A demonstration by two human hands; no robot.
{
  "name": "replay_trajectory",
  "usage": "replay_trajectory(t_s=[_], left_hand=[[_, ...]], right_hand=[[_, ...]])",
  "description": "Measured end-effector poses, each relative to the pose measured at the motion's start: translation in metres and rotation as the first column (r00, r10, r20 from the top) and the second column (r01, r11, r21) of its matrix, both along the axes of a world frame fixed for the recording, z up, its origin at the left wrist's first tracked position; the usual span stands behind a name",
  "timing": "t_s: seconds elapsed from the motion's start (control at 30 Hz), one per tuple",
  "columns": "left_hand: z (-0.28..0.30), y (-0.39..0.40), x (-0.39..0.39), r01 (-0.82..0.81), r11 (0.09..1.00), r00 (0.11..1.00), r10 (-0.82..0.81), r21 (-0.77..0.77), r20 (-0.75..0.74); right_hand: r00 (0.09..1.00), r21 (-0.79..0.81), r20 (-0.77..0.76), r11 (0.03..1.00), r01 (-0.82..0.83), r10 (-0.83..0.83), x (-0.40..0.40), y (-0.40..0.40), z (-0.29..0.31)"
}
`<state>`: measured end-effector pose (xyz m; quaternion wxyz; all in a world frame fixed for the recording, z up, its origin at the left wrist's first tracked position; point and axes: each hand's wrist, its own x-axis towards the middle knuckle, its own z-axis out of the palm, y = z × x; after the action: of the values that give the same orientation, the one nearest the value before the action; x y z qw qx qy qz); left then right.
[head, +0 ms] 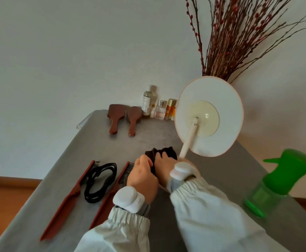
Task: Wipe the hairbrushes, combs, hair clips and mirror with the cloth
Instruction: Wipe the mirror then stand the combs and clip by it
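Head view: both hands meet over the grey table (pixel 148 135). Left hand (pixel 142 176) pinches the dark brown cloth (pixel 159 153), while the right hand (pixel 164 161) lies on its bunched folds, likely gathering a wiping pad; whether those fingers curl round it cannot be told. Round stand mirror (pixel 209 116) tilts just beside them, base side showing. Two tail combs (pixel 66 199), black hair clips (pixel 101 180) and two wooden hairbrushes (pixel 123 120) lie laid out within reach.
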<state>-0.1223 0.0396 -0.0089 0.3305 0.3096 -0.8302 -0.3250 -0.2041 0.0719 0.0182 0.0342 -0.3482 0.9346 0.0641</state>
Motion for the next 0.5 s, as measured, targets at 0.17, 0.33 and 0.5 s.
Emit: replay_trajectory(t_s=[0.17, 0.33, 0.5], left_hand=[[0.012, -0.008, 0.005, 0.06, 0.995, 0.99, -0.07, 0.086, 0.119], [0.004, -0.004, 0.001, -0.048, 0.988, 0.998, 0.044, -0.145, -0.034], [0.006, -0.004, 0.002, 0.258, 0.964, 0.876, -0.205, -0.064, 0.437]], right_hand=[[0.985, -0.036, 0.022, 0.985, -0.169, 0.17, -0.004, 0.005, 0.002], [0.907, -0.28, -0.001, 0.871, -0.404, 0.421, 0.017, 0.098, 0.007], [0.97, -0.358, 0.105, 0.919, -0.168, 0.218, -0.028, 0.149, 0.006]])
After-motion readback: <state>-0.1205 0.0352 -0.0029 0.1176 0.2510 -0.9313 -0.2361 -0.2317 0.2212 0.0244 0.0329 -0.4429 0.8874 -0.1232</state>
